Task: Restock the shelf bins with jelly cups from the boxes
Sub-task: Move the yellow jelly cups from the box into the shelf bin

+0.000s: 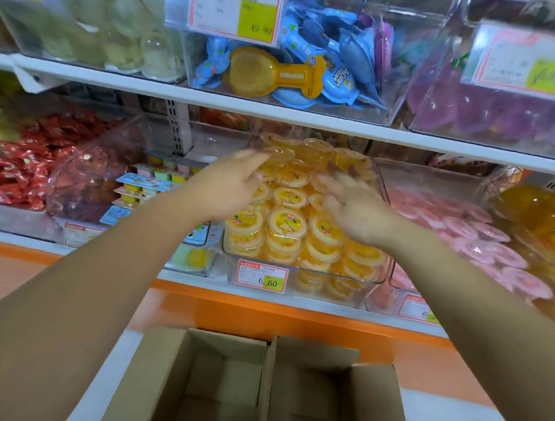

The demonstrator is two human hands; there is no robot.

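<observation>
Shop shelving (305, 117) with rows of clear bins fills the far side; an orange ledge runs below it. Middle bin (382, 195), above a price tag (262, 276), is heaped with yellow jelly cups (288, 223), stacked flat with lids up to near its rim. Pink cups (478, 238) fill the bin to the right, red packets (24, 161) the far left. Near edge: an open cardboard box (373, 399), flaps up; no cups show inside it. Both hands are over the yellow heap. Left hand (226, 185) reaches in with fingers fairly straight at the top of the pile; right hand (355, 210) has its fingers spread wide above the cups. Both are blurred, and neither seems to grip anything. Judgement: this bin looks about full, and the hands are likely levelling the pile. Cups are probably light, with thin, stiff plastic walls and slick film lids, so they slide off each other easily. Best taken by the rim or side wall, not pressed on the lid.
</observation>
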